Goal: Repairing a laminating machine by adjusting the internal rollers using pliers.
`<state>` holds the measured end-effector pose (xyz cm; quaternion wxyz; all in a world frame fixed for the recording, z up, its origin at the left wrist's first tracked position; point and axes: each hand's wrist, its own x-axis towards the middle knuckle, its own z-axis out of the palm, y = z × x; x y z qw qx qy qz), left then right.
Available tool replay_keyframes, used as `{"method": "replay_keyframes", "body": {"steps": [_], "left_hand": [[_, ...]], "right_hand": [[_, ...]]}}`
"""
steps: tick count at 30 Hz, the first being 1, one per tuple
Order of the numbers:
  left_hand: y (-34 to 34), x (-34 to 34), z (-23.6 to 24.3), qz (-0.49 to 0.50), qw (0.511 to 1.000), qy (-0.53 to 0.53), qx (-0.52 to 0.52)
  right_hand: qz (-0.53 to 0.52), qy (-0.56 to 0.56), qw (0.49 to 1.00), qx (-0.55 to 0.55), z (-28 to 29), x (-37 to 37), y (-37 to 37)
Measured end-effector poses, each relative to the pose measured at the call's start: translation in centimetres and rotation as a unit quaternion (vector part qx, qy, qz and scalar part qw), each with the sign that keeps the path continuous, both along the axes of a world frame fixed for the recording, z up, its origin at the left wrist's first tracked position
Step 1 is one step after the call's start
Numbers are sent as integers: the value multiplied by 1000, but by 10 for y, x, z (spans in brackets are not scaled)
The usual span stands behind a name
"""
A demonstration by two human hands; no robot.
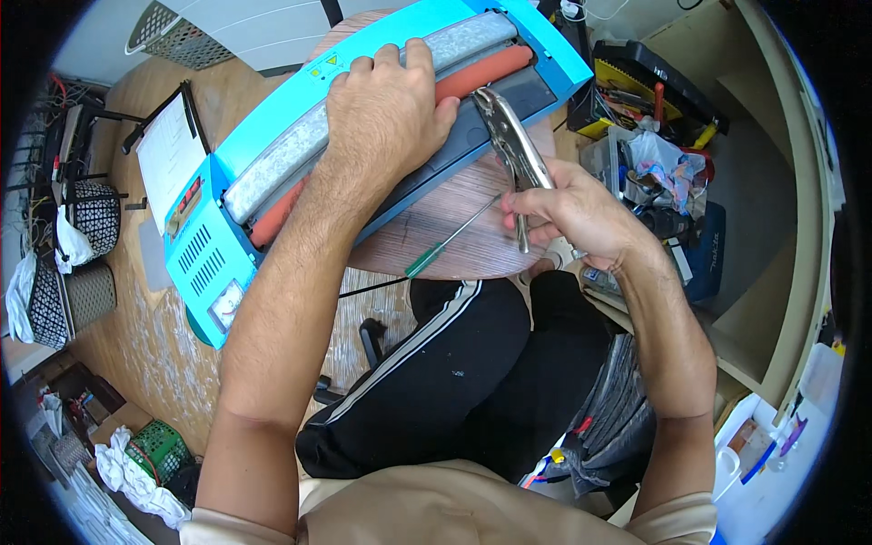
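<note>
A turquoise machine [204, 250], resembling a roll laminator, lies at a slant on a round wood-grain table [436, 241]. Its casing is open along the front, baring a mottled grey roller [282, 163] and an orange-red roller [504, 71]. My left hand [381, 109] lies across both, fingers curled over the grey one and thumb beside the orange-red one. My right hand [572, 209] grips metal locking pliers [518, 141]; their jaws reach the orange-red roller, though whether they clamp it I cannot tell. A green-handled screwdriver [427, 260] lies near the table's front edge.
To the right stand an open black toolbox [654, 86] and a clear bin [604, 163] of odds and ends, by a beige cabinet [772, 336]. Perforated baskets [91, 218] and a clipboard-like white sheet [173, 154] are at left. My legs are under the table edge.
</note>
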<state>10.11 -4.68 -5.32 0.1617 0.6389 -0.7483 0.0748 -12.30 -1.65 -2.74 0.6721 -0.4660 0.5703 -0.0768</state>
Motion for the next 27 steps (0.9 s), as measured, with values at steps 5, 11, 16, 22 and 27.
{"method": "replay_keyframes", "body": {"steps": [5,11,16,22,27], "left_hand": [[2,5,7,-16,1000,19,3],[5,13,8,-29,998,24,-50],[11,3,10,-2,983,-56,-174],[63,-21,3,-82,992,-37,-88],[75,-21,-4,-103,992,-71,-17]], "right_hand": [[50,53,997,-31,9,4,-3],[31,61,998,14,29,11,-5],[28,48,998,38,31,13,-9],[40,53,997,48,29,16,-12],[52,78,995,32,27,25,-8]]}}
